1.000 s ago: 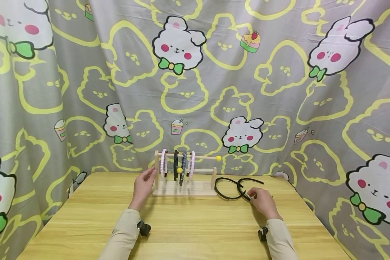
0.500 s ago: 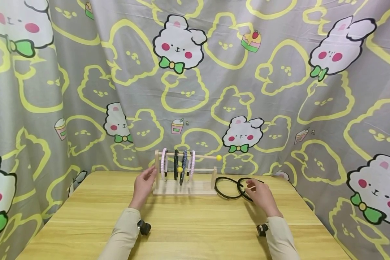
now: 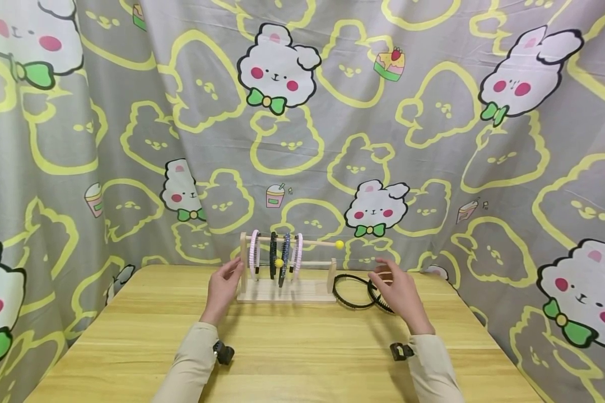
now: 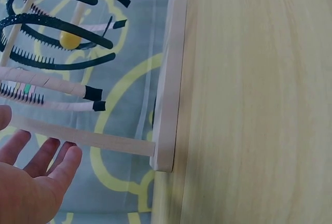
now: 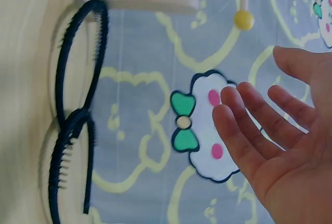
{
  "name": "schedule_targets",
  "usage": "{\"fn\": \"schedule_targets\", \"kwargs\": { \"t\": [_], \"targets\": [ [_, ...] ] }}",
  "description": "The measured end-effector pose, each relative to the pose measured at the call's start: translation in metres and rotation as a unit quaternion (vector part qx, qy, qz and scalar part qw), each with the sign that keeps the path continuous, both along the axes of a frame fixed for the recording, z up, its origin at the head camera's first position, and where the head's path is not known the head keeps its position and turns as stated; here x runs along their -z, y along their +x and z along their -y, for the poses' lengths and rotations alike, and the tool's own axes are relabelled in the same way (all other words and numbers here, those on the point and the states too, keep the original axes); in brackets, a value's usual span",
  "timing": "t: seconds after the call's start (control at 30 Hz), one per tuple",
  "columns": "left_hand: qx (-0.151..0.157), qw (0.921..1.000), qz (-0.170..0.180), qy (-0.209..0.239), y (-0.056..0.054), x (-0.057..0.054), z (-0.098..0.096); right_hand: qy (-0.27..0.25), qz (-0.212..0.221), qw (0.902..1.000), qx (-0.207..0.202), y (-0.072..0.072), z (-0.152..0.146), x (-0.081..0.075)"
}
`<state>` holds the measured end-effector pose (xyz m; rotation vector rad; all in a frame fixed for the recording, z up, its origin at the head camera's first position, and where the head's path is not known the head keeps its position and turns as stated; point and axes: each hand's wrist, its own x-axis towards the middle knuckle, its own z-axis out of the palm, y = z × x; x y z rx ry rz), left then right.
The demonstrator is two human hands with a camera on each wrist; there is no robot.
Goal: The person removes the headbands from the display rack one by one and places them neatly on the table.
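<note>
A wooden headband stand (image 3: 287, 294) with yellow-tipped rods stands on the table. My left hand (image 3: 223, 288) is at its left upright (image 4: 104, 140), with the thumb and fingertips on either side of the wood. On the rods hang a pink headband (image 3: 254, 254), a black headband (image 3: 273, 257), a sparkly blue headband (image 3: 284, 260) and another pink headband (image 3: 298, 257). Two black toothed headbands (image 3: 350, 307) lie overlapping right of the stand. Over the right one (image 5: 56, 177) hovers my right hand (image 3: 400, 294), its fingers loosely spread and holding nothing.
The wood-grain table (image 3: 302, 347) ends at a grey curtain (image 3: 212, 140) printed with white rabbits, just behind the stand. Black wrist cameras (image 3: 224, 354) are strapped at both cuffs.
My right hand has let go of the right black headband and risen up and slightly left. The left hand stays at the stand's upright.
</note>
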<state>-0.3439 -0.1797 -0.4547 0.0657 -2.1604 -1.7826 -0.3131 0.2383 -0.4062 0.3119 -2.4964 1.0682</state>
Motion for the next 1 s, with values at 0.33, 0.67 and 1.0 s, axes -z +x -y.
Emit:
{"fn": "schedule_targets", "kwargs": {
  "t": [0.33,0.67,1.0],
  "targets": [
    [-0.004,1.0,0.0,-0.001,-0.002,-0.001,-0.001,-0.105,-0.026,0.994,-0.012,0.007,0.037,-0.017],
    [0.0,1.0,0.001,-0.007,0.001,-0.001,-0.001,-0.153,-0.022,0.9871,-0.044,0.001,0.08,-0.01],
    [-0.007,0.9999,-0.005,-0.006,-0.001,0.003,-0.001,-0.163,-0.001,0.9835,-0.079,-0.009,0.121,0.001]
  ]
}}
